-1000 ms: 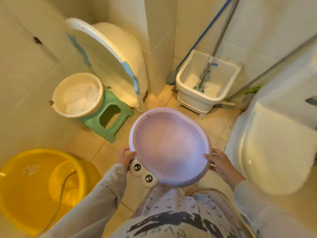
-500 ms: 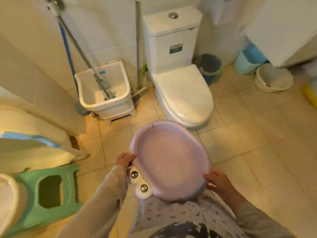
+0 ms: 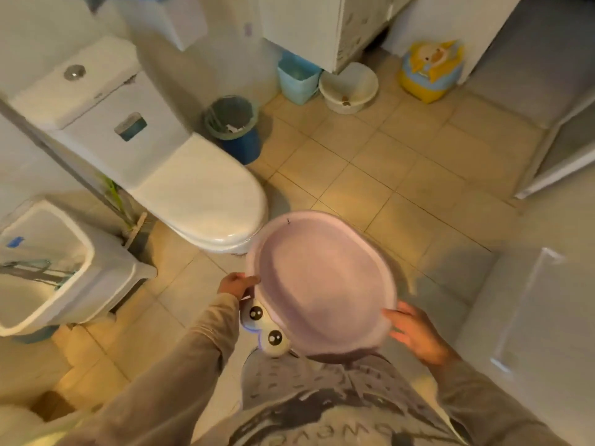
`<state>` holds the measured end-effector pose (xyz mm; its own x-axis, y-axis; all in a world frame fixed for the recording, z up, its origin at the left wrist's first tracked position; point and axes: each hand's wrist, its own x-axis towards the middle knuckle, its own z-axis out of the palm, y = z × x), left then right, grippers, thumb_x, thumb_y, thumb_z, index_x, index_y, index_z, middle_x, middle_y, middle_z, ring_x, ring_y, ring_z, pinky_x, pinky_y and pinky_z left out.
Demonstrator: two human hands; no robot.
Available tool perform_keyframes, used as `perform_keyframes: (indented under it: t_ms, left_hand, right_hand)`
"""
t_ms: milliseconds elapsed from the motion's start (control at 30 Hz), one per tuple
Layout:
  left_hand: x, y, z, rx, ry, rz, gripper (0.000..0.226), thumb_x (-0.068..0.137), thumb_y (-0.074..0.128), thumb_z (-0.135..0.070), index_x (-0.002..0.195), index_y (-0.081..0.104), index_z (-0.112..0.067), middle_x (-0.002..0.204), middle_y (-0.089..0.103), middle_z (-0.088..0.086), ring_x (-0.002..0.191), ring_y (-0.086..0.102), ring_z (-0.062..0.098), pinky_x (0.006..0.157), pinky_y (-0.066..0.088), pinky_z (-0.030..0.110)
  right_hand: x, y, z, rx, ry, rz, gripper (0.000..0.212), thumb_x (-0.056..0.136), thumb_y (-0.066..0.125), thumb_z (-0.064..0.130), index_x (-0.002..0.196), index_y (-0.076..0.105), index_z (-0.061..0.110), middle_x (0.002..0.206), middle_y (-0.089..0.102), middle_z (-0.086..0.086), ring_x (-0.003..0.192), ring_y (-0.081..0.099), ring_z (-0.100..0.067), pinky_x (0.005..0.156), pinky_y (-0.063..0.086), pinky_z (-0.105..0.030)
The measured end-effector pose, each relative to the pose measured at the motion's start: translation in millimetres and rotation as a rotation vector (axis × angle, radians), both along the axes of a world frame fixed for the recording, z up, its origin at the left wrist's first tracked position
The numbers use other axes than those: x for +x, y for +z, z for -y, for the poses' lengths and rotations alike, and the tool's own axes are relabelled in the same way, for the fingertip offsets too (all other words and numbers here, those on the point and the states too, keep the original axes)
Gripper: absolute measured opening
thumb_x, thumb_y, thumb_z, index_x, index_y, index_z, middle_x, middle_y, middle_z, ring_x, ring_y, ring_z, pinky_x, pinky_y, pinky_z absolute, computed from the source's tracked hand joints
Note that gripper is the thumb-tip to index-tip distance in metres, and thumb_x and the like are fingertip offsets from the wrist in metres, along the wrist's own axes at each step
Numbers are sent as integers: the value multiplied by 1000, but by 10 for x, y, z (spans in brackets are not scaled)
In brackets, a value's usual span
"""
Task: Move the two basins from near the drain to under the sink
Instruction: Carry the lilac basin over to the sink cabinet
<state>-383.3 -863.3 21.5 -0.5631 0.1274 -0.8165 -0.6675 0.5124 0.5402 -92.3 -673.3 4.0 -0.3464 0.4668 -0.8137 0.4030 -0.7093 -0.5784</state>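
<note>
I hold an oval lilac basin (image 3: 317, 284) level in front of my body, above the tiled floor. My left hand (image 3: 236, 284) grips its left rim and my right hand (image 3: 415, 333) grips its right rim. A white basin (image 3: 348, 88) sits on the floor at the back, partly under the white sink cabinet (image 3: 317, 24), with a small brown thing inside. The lilac basin is well short of the cabinet, next to the front of the toilet.
A white toilet (image 3: 180, 188) with its lid shut stands to the left, a dark bin (image 3: 233, 127) behind it. A light blue bin (image 3: 297, 78) sits under the cabinet. A yellow child's potty (image 3: 429, 70) is at the back right. A white mop sink (image 3: 58, 272) is at far left.
My view has swung right, from the stool and yellow tub past the toilet toward the sink cabinet. The lilac basin stays held in both hands.
</note>
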Motion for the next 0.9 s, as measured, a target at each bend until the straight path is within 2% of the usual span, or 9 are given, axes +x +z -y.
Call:
perform_keyframes:
  t_ms: [100, 200, 300, 467, 567, 633, 700, 800, 900]
  left_hand:
    - [121, -47, -635, -2, -40, 17, 20, 74, 71, -2, 73, 52, -9, 70, 55, 13, 66, 53, 25, 80, 50, 42]
    - [247, -73, -1293, 8, -89, 22, 19, 75, 70, 0, 74, 52, -8, 71, 55, 12, 65, 51, 25, 65, 50, 38]
    - [326, -36, -1877, 26, -119, 20, 23, 76, 69, -1, 70, 49, -11, 67, 51, 11, 60, 48, 22, 58, 47, 33]
    - [327, -30, -2676, 36, -148, 17, 21, 77, 69, -3, 71, 50, -11, 68, 53, 9, 60, 51, 21, 55, 48, 30]
    - [231, -47, -3114, 50, -176, 17, 20, 77, 69, -3, 89, 54, -4, 70, 55, 10, 62, 53, 21, 55, 49, 30]
    - [141, -90, -3421, 71, -172, 24, 39, 77, 69, -2, 113, 53, -1, 80, 57, 14, 73, 56, 27, 69, 51, 40]
    - [48, -127, -3736, 71, -173, 15, 53, 77, 69, -2, 126, 49, 6, 87, 58, 17, 85, 55, 29, 81, 50, 45]
    - [-134, -162, -4231, 69, -177, 26, 55, 77, 70, -2, 126, 49, 7, 74, 55, 10, 67, 52, 24, 63, 48, 37]
    - [-349, -148, -4709, 68, -191, 56, 54, 77, 69, -2, 126, 50, 8, 74, 55, 9, 68, 52, 23, 58, 48, 34]
  right_hand:
    - [228, -30, -521, 35, -29, 29, 10, 84, 62, 2, 91, 65, 9, 88, 66, -11, 71, 65, -14, 57, 52, -24]
    - [416, -11, -1109, 72, -39, 43, 11, 81, 67, 7, 92, 67, 7, 89, 67, -10, 75, 65, -18, 59, 53, -27]
    - [505, 80, -1635, 101, -57, 27, 8, 80, 68, 9, 86, 68, 14, 89, 69, -5, 82, 64, -21, 61, 52, -28]
    - [546, 167, -2385, 155, -56, 2, 21, 83, 65, 7, 105, 64, 6, 101, 65, -14, 94, 61, -28, 70, 52, -33]
    - [498, 157, -2753, 166, -76, 11, 30, 83, 64, 5, 112, 60, -3, 103, 62, -17, 94, 59, -30, 68, 53, -33]
    - [419, 150, -2999, 157, -102, 22, 33, 82, 65, 3, 114, 59, -2, 104, 63, -16, 90, 61, -28, 64, 52, -31]
    - [329, 119, -3262, 147, -126, 28, 33, 80, 67, 3, 112, 59, 2, 105, 64, -14, 88, 62, -26, 62, 51, -29]
    - [159, 63, -3697, 139, -141, 44, 37, 80, 68, 6, 115, 58, 3, 110, 64, -15, 97, 61, -31, 67, 53, -32]
    - [-21, 33, -4130, 141, -160, 67, 42, 80, 68, 7, 120, 57, 2, 112, 63, -15, 100, 60, -33, 67, 53, -33]
